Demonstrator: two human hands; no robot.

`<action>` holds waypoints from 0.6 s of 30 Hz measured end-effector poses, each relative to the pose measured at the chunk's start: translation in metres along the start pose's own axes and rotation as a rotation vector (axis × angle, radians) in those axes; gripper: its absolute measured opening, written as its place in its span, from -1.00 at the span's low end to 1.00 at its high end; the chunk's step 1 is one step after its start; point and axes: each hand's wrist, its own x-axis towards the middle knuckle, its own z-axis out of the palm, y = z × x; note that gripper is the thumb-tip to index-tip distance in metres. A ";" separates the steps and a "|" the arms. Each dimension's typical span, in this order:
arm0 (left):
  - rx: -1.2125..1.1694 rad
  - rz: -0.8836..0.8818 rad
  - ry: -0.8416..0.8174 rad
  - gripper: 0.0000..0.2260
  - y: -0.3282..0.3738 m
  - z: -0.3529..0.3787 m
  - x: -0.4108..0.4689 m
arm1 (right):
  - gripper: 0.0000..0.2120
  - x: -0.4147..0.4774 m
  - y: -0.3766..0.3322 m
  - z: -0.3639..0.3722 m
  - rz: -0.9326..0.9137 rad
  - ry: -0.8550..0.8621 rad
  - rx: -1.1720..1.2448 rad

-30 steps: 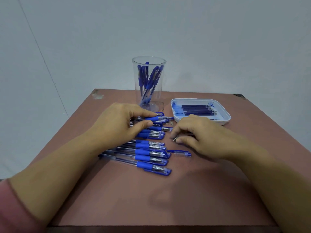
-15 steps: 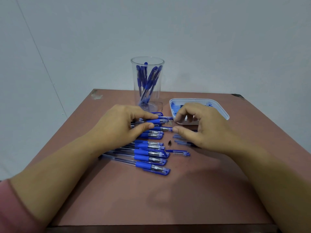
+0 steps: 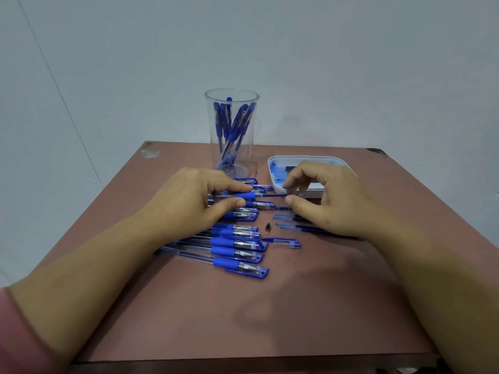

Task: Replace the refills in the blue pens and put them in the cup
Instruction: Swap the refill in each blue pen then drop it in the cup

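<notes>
Clear glossy plastic cup (image 3: 232, 136), matt reddish-brown table (image 3: 270, 314), glossy white plastic tray (image 3: 272, 168), small metal tip (image 3: 268, 227)

Holds a blue pen (image 3: 244, 195) by its grip in the left hand (image 3: 194, 201); pinches the dark refill (image 3: 272, 195) jutting right from it with the right hand (image 3: 329, 195), at the tray's (image 3: 302, 157) near edge.

We've got one view only: head-worn, wide-angle, facing forward and down across the table (image 3: 270, 319). Close range: left hand (image 3: 186, 203) and right hand (image 3: 337, 201) sit mid-frame, reaching in from the lower corners. Far table edge at mid-height, wall (image 3: 351, 63) fills the upper half.
</notes>
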 end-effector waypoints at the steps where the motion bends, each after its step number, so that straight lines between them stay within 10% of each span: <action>1: 0.000 0.004 -0.001 -0.76 0.000 0.000 0.000 | -0.82 0.001 -0.003 0.004 -0.021 -0.004 0.007; 18: 0.021 0.019 -0.014 -0.76 0.003 0.001 0.000 | -0.88 0.005 -0.003 0.010 -0.021 -0.006 -0.046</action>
